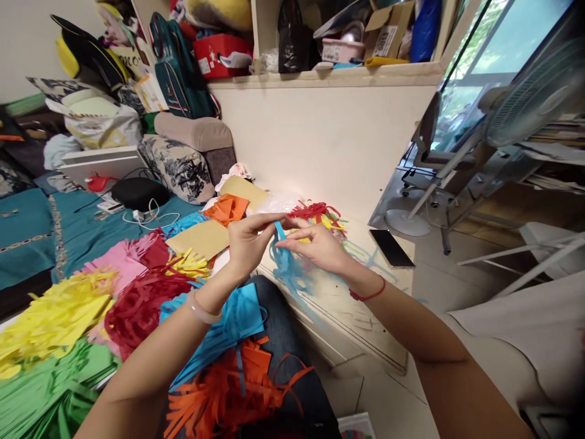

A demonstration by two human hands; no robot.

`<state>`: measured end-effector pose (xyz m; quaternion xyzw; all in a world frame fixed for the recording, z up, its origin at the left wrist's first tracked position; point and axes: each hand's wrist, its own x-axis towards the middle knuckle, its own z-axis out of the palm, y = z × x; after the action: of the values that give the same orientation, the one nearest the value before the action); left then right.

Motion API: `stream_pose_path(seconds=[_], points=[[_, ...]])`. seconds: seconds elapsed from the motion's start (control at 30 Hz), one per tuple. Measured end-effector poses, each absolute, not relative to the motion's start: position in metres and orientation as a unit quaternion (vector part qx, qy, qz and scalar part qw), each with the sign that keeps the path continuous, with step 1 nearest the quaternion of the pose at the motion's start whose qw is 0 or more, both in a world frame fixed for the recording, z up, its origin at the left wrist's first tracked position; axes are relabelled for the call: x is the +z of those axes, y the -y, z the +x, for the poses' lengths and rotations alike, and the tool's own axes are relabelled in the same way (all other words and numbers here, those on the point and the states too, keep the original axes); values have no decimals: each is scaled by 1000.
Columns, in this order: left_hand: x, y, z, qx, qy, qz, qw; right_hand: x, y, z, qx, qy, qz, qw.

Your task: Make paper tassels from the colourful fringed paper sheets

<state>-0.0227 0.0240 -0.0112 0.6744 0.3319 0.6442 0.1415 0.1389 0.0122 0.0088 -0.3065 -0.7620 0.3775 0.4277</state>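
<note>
My left hand (250, 244) and my right hand (320, 245) meet over the near edge of a pale wooden table. Between their closed fingertips hangs a blue fringed paper tassel (284, 259), its strips dangling and partly blurred. Just behind my hands lies a bunch of red paper strips (315, 210) with some yellow ones. On my lap rest blue fringed paper (242, 311) and orange fringed paper (237, 381). To the left spread piles of yellow fringed paper (59, 311), dark red fringed paper (141, 311) and green fringed paper (55, 378).
A black phone (392, 248) lies on the table (365, 329) at right. Beyond it stands a fan (525, 103). On the left, a sofa (91, 238) holds a cushion (176, 167), a black case (139, 194) and white cables. Shelves above carry a red box (223, 56) and a backpack (180, 73).
</note>
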Motion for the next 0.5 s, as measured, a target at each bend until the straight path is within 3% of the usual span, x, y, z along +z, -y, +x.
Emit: stream_pose_path(seconds=[0.17, 0.33, 0.5], points=[[-11, -18, -20, 674, -319, 570, 345, 1, -23, 124, 388, 759, -341, 396], [-15, -18, -36, 614, -239, 538, 526, -10, -31, 121, 352, 766, -340, 416], [-38, -14, -37, 658, -278, 458, 530, -29, -41, 101, 342, 756, -349, 436]])
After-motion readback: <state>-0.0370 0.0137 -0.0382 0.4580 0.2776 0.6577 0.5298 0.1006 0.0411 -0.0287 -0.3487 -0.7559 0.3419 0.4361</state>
